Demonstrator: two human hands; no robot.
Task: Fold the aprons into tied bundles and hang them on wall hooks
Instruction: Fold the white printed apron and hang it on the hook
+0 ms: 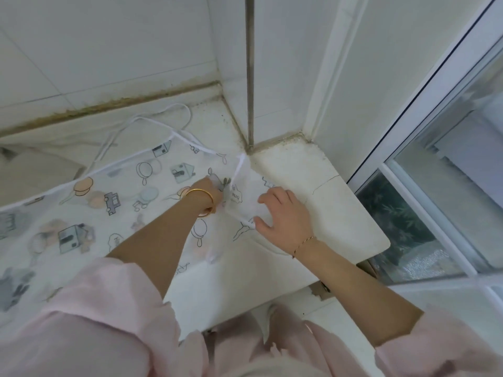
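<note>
A: Where is the apron lying?
B: The apron [81, 213] is lying spread on the counter [340, 213], centre-left of frame. One corner is sitting folded over at centre, and the strap [152, 121] is trailing toward upper left.
A: Hands?
B: The left hand [211, 187] is reaching under the folded flap. Fabric is veiling its fingers, so I cannot tell the grip. The right hand [285, 210] is pressing on the flap, fingers spread wide.
</note>
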